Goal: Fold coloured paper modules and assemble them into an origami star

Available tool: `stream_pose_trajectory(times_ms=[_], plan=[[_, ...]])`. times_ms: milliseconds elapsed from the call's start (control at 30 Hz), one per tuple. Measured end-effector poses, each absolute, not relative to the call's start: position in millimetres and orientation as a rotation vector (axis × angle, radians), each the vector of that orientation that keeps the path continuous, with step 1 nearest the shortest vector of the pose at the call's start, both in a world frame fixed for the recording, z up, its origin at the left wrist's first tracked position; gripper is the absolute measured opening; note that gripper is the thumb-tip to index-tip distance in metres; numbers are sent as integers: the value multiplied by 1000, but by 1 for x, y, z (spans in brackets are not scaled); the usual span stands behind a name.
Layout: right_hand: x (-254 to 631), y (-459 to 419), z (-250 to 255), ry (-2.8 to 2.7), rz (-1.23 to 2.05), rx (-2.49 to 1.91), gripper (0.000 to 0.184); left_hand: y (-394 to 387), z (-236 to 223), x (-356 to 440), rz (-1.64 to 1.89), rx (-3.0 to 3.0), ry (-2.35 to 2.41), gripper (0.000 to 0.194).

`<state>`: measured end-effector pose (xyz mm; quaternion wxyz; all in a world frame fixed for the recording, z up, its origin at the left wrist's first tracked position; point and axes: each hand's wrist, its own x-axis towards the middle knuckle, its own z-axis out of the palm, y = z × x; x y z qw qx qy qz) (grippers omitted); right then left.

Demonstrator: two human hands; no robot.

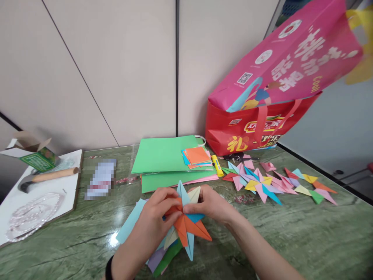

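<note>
The left-hand grip (154,214) and the right-hand grip (210,201) both hold a multicolored paper star (186,229) above the tabletop (320,237). Colored sheets (169,258) lie beneath the star. Behind the grips, green sheets (163,155) carry a stack of small square papers (197,155); a yellow tube (217,166) lies just beside the stack. To the right, folded paper pieces (258,182) lie in front of a red bag (225,132), with a tilted pink bag (247,79) directly above it. At the left, a white board (68,198) supports an open box (39,160), a wooden-handled tool (54,175) and a beaded strand (36,216). A pixelated item (101,179) lies between the board and the green sheets.
</note>
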<state>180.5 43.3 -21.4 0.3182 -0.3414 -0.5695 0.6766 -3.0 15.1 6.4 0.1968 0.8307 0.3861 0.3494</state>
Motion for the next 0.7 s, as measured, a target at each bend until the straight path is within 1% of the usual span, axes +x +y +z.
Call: stream_pose_trajectory(times_ms=[333,500,700], plan=[[181,42,-23,-1466,1806,-893,30,16,7,-5,1003,2318,1088,13],[181,41,-21,-1459,1810,-886,31,17,5,-4,1118,2340,1069,15],[179,40,-20,-1466,1752,-925,30,18,3,-2,1133,2328,1117,15]])
